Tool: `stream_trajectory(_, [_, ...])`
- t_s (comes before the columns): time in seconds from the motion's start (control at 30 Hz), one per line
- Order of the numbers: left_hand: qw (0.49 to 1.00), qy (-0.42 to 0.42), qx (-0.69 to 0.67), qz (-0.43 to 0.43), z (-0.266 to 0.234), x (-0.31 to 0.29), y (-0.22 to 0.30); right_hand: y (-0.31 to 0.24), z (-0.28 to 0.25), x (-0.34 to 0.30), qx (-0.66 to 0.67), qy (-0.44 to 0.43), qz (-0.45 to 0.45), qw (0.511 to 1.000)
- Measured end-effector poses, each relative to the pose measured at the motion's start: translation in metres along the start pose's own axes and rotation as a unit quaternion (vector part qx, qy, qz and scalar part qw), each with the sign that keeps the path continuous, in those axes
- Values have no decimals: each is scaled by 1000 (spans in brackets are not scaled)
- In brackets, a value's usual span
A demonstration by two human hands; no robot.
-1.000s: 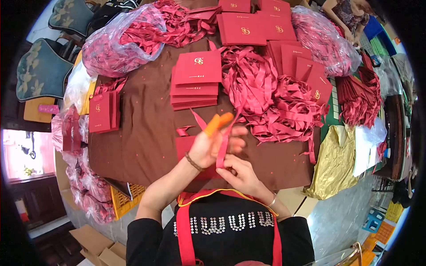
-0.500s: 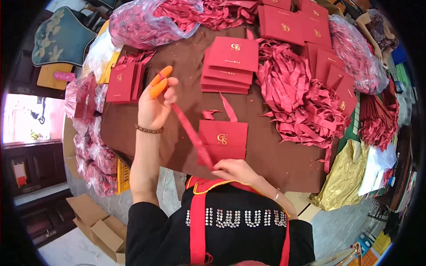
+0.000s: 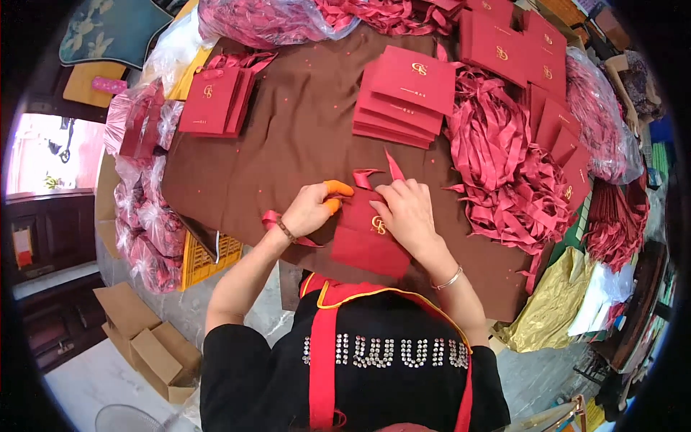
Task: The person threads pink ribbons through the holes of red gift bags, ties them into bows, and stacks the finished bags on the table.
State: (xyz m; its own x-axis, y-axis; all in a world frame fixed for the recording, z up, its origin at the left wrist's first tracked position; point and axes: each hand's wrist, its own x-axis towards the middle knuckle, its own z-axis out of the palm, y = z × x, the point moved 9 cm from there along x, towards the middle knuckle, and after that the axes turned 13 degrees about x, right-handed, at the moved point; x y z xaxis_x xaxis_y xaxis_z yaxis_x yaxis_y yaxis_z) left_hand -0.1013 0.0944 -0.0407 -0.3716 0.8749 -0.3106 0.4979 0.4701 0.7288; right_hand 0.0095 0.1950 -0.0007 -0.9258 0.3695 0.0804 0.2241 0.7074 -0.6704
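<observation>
L hand [image 3: 308, 209] & R hand [image 3: 409, 216] half-curled on red bag [image 3: 371, 248] at tbl's [image 3: 288, 137] 6 o'clock, can't tell grip; top ribbon [image 3: 396, 167] looks in, loose ribbon [image 3: 271, 218] at bag's 9 o'clock prob. left to do.

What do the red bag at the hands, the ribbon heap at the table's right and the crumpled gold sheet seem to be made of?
The red bag: probably matte card, flat with crisp edges.
The ribbon heap: likely satin fabric, softly shiny along limp loops.
The gold sheet: plastic film or foil, glossy and sharply creased; I cannot tell which.
</observation>
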Motion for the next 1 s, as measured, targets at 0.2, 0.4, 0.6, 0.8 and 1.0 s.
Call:
stream_trajectory(0.2, [1000,13,-10,17,-9,-10,24,16,8,-4,179,-48,51,981])
stream_trajectory(0.4, [996,37,81,18,-6,-20,37,27,22,-7,301,-131,140,934])
stream_trajectory(0.6, [982,72,162,71,-5,-19,48,34,26,-14,412,-112,186,885])
stream_trajectory(0.8, [979,91,178,47,2,-23,44,23,21,-13,365,-131,156,908])
stream_trajectory(1.0, [921,165,328,130,3,-31,62,25,20,-12,384,-114,130,907])
